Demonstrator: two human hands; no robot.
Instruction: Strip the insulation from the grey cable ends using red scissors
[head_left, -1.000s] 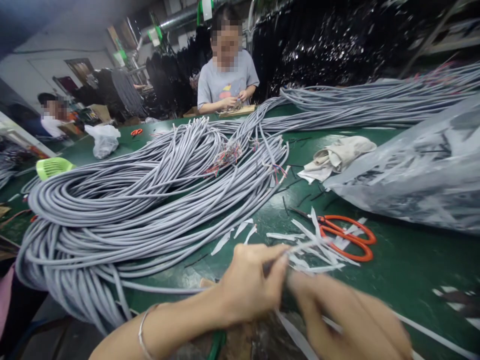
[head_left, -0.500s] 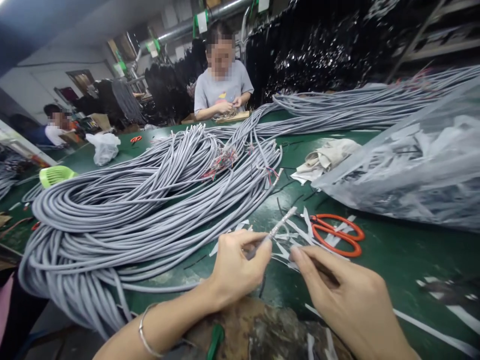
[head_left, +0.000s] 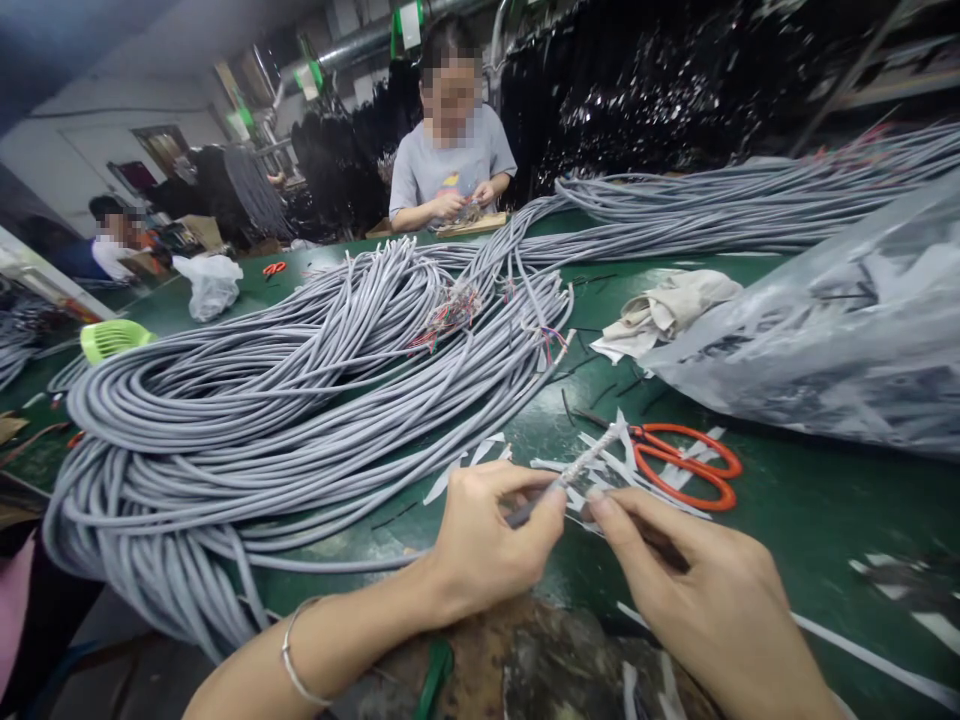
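Two bare hands work just on the near side of the scissors [head_left: 679, 430], which serve as reference for all positions below. The left hand [head_left: 499, 540], with a bracelet [head_left: 289, 660] at its wrist, is to the near left of the scissors. Its fingers are closed on a grey cable [head_left: 517, 515], thumb against index. The cable is tilted upward, and its pale, silvery stripped end [head_left: 589, 455] reaches just left of the orange handles, above scattered white strips [head_left: 626, 470]. The right hand [head_left: 697, 590] is directly on the near side of the scissors. Its thumb and index fingertips are set narrowly together, close beside the cable; whether they pinch something thin cannot be told.

The scissors rest on the green counter [head_left: 810, 500], some strips lying around and beneath them. Left of the scissors, a large bundle [head_left: 300, 430] of grey cables lies looped, with coloured wires [head_left: 450, 315] exposed at several ends. Beyond the scissors is a crumpled cloth [head_left: 667, 310]; to their far right, a large translucent bag [head_left: 832, 330]. A green handle [head_left: 433, 680] is at the near left of the scissors. Well beyond them, a co-worker [head_left: 454, 165] sits with both hands over a wooden board [head_left: 476, 225].
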